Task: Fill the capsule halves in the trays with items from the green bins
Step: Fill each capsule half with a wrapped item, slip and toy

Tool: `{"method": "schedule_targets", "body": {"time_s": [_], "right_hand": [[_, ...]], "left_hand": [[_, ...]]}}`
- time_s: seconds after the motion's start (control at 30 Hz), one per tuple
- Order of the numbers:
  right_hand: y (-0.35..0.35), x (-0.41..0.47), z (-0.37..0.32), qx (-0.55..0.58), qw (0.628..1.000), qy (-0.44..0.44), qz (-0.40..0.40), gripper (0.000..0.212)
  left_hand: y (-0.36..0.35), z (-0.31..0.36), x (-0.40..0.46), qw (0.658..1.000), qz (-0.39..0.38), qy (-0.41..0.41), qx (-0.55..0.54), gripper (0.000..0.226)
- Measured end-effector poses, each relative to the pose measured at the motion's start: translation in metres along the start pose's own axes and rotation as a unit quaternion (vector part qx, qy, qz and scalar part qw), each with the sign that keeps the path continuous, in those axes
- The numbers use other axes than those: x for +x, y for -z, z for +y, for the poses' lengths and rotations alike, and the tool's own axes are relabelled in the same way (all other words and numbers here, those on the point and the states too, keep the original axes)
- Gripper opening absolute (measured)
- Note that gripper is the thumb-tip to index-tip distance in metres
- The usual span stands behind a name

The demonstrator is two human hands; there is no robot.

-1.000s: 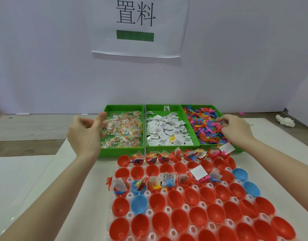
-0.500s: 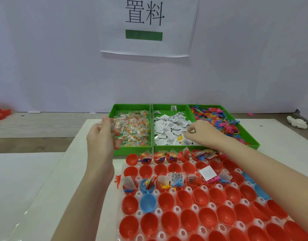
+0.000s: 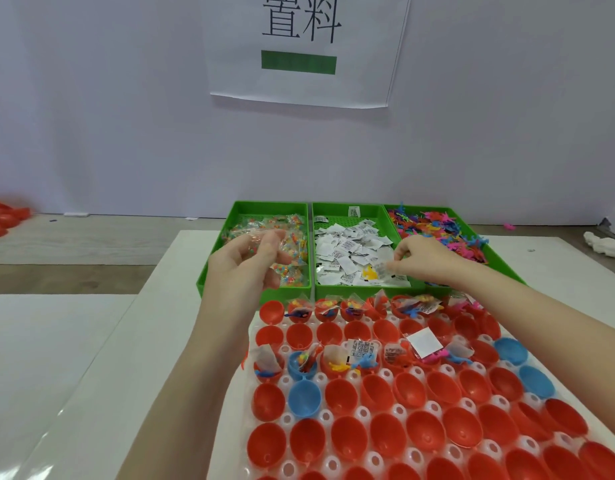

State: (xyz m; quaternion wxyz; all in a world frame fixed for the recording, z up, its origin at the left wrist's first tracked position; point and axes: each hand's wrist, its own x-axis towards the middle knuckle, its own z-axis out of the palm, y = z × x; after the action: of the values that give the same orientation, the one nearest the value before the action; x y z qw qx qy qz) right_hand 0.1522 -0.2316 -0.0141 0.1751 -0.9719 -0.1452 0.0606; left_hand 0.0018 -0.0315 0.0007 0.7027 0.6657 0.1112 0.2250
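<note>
Entry: both hands at the bins, picking.
Our left hand (image 3: 245, 263) pinches a clear bead packet (image 3: 261, 237); right hand (image 3: 425, 259) pinches a paper sachet (image 3: 382, 270). Slippery film may drop outside empty capsule halves (image 3: 347, 434).

A white table (image 3: 167, 327) carries the work. Three green bins (image 3: 209, 275) stand side by side across its far part. Directly in front of the bins lies a clear tray (image 3: 365, 414) holding red and blue capsule halves. To the right of the bins, near the table's far edge, rests a small white figure (image 3: 606, 245). A glossy clear sheet (image 3: 49, 441) covers the surface left of the tray.
</note>
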Motion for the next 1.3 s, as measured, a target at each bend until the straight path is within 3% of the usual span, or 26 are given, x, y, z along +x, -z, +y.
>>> {"method": "schedule_targets", "body": {"time_s": [0.17, 0.33, 0.47, 0.6, 0.73, 0.83, 0.97, 1.1, 1.3], "right_hand": [[0.006, -0.006, 0.004, -0.035, 0.991, 0.035, 0.127, 0.028], [0.009, -0.019, 0.000, -0.064, 0.975, 0.057, 0.204, 0.014], [0.007, -0.022, 0.001, -0.018, 0.978, 0.052, 0.200, 0.013], [0.008, -0.022, 0.002, 0.114, 0.974, 0.043, 0.194, 0.009], [0.012, -0.033, -0.009, 0.294, 0.935, 0.015, 0.199, 0.015], [0.022, -0.061, -0.028, 0.392, 0.906, 0.080, 0.138, 0.008], [0.033, -0.105, -0.050, 0.402, 0.897, 0.171, 0.069, 0.020], [0.034, -0.131, -0.056, 0.382, 0.908, 0.167, 0.043, 0.015], [0.027, -0.141, -0.048, 0.328, 0.930, 0.124, 0.110, 0.015]], "left_hand": [[-0.006, 0.000, -0.008, 0.999, -0.035, -0.014, 0.026, 0.020], [-0.014, 0.005, -0.011, 0.996, -0.072, 0.051, -0.023, 0.013], [-0.018, 0.005, -0.010, 0.991, -0.084, 0.099, -0.038, 0.013], [-0.023, 0.007, -0.012, 0.982, -0.107, 0.136, -0.079, 0.022], [-0.024, 0.007, -0.013, 0.975, -0.136, 0.148, -0.093, 0.026], [-0.023, 0.007, -0.017, 0.973, -0.175, 0.127, -0.086, 0.022], [-0.027, 0.011, -0.027, 0.971, -0.214, 0.068, -0.078, 0.013], [-0.039, 0.017, -0.038, 0.965, -0.245, 0.048, -0.081, 0.020], [-0.052, 0.017, -0.049, 0.963, -0.266, 0.038, -0.036, 0.044]]}}
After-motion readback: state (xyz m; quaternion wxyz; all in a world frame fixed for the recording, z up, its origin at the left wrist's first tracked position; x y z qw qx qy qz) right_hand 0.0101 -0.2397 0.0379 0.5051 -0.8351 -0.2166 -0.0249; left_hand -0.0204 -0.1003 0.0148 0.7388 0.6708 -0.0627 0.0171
